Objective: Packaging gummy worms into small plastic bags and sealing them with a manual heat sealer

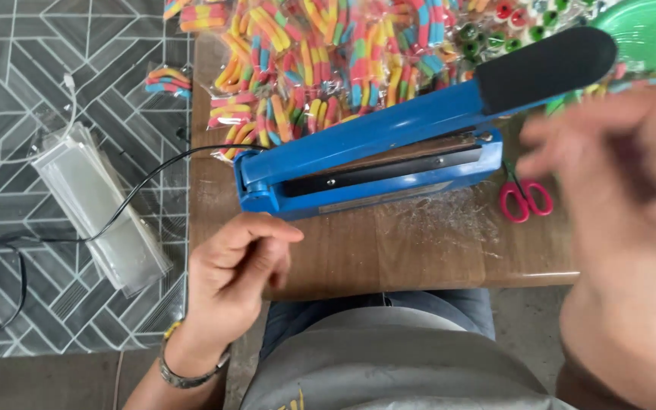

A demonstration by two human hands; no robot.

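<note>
- Blurred and close to the lens, my right hand [624, 228] filled that side of the view, fingers spread loosely; I could not make out anything in it, and the blur kept me from telling for sure.
- Lower down, my left hand [233, 269] rested at the near edge of the desk [419, 258], fingers curled loosely inward and holding nothing, a beaded bracelet [184, 372] at the wrist.
- Just beyond my left hand's fingertips sat the blue heat sealer [373, 167], its arm raised and its black foam handle [544, 68] reaching toward my right hand; no bag lay between its bars.
- Past the sealer, well beyond both hands, lay a heap of clear packets of striped gummy candy [320, 61], with packets of ring-shaped sweets [510, 26] beside a green plate [647, 30] above my right hand.
- Those filled packets looked to me like the finished part of the work, though I could not tell whether each one was sealed.
- Out past my left hand, off the desk on the patterned floor [9, 91], lay a stack of empty clear bags [100, 205], which I judged to be what was left to fill, and a couple of candy packets [168, 80] lay farther off.
- Red-handled scissors [525, 199] lay on the desk just beside my right hand, and the sealer's black cord [138, 190] ran off across the floor.
</note>
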